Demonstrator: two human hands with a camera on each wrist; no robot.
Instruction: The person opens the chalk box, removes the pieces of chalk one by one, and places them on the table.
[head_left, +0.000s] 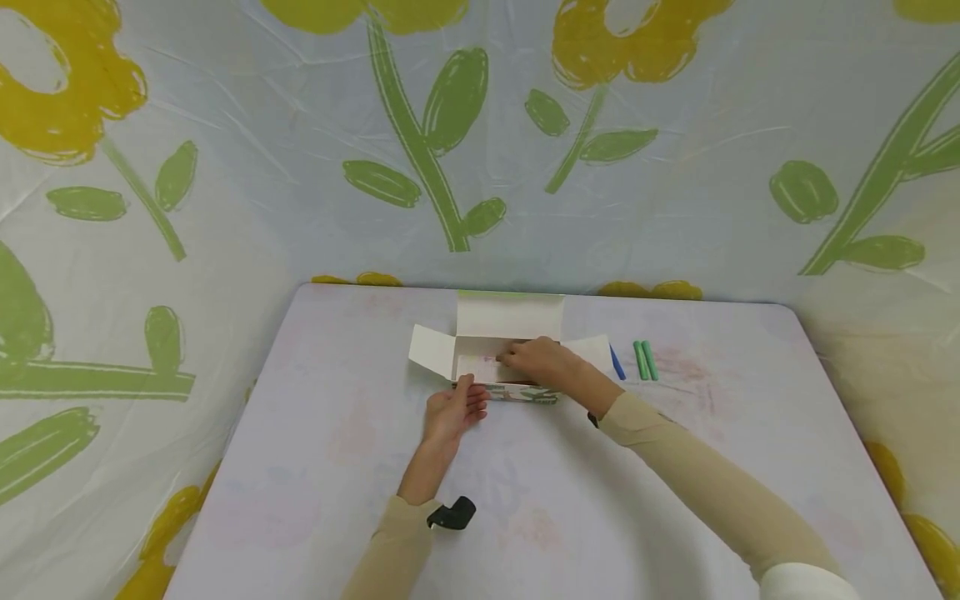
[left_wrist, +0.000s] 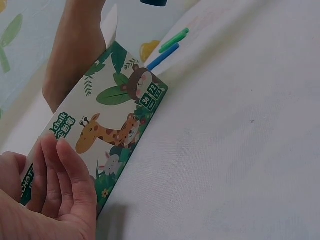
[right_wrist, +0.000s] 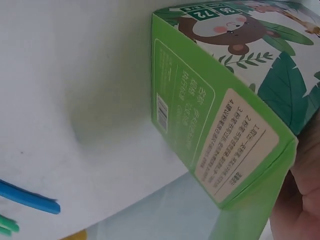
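Observation:
An open cardboard chalk box (head_left: 506, 393), printed with animals and leaves, sits near the table's far edge with its flaps folded out. My left hand (head_left: 447, 414) holds its front wall near the left corner, thumb at the rim and fingers along the printed face (left_wrist: 105, 125). Over the box's right part, my right hand (head_left: 542, 362) reaches in from above with bent fingers. Its fingertips are down inside, near a pale panel with pink marks (head_left: 483, 364); I cannot tell whether they hold anything. The box's green end panel (right_wrist: 200, 115) faces the right wrist camera.
Right of the box lie a blue chalk stick (head_left: 617, 363) and two green chalk sticks (head_left: 645, 360) side by side. The pale table (head_left: 337, 467) ends just behind the box, where a flower-printed curtain (head_left: 300, 167) rises.

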